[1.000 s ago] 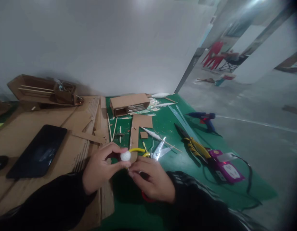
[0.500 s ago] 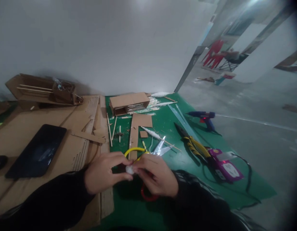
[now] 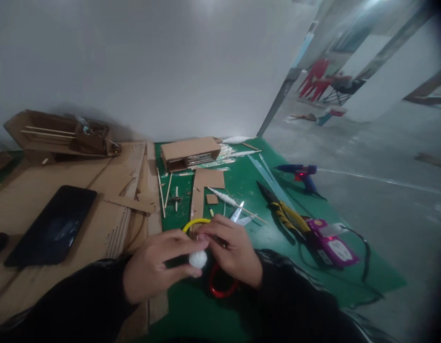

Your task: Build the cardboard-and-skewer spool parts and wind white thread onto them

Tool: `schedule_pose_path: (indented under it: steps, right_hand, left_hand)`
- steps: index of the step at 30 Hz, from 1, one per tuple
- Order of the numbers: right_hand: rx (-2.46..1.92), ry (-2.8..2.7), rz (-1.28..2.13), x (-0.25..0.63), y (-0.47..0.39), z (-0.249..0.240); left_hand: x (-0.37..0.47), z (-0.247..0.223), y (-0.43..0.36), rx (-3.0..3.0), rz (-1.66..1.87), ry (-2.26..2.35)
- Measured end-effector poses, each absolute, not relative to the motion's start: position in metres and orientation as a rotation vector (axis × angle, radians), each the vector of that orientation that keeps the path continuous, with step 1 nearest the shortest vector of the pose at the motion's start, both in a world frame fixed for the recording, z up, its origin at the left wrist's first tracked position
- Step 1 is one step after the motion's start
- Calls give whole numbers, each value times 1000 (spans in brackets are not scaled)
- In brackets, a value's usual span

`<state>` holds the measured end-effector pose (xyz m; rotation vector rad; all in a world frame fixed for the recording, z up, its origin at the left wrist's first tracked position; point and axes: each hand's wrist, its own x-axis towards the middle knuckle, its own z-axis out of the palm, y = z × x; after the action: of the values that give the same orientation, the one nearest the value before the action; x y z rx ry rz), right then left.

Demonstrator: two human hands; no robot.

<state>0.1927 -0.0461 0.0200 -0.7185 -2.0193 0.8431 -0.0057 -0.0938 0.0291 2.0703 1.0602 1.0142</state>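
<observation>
A small white ball [image 3: 198,259], with a surface that looks like wound thread, sits between the thumb and fingers of my left hand [image 3: 152,267]. My right hand [image 3: 236,250] is closed in a pinch at the ball's upper side, touching the left fingertips; what it grips is too small to make out. Beneath my hands lie scissors [image 3: 237,213], blades pointing away, with a yellow loop [image 3: 195,222] and a red loop [image 3: 223,291] showing on either side. My right hand hides the middle. Just beyond is a stick wrapped in white thread [image 3: 225,197].
Pliers [image 3: 282,214], a purple box with a cord [image 3: 333,245] and a glue gun [image 3: 302,174] lie at right. A cardboard box [image 3: 191,150] stands at the back. A dark phone-like slab [image 3: 54,226] rests on cardboard sheets at left, below a cardboard model [image 3: 63,136].
The white ball has come into fuller view and sits slightly lower and to the right. My right fingers have shifted up from it, and my left fingers now reach further around it.
</observation>
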Motion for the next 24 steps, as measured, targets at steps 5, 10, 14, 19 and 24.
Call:
schedule_pose_path:
  steps: [5,10,14,19,24]
  right_hand:
    - [-720,-2047,926,187,-50,17]
    - [-666,-2162,884,184,-51,11]
    - [-607,-2280,831,185,-53,11]
    - [-550,-2296,844,189,-53,16]
    - [-527,-2212,879,191,-51,21]
  left_hand:
    - [-7,31,-94,2019,1133,1160]
    - [-11,28,-91,1997,1157,1331]
    - [-12,21,-90,1693,1017,1430]
    - [-17,19,-83,1675,1030,1476]
    - [-22,21,-78,1857,990,1395]
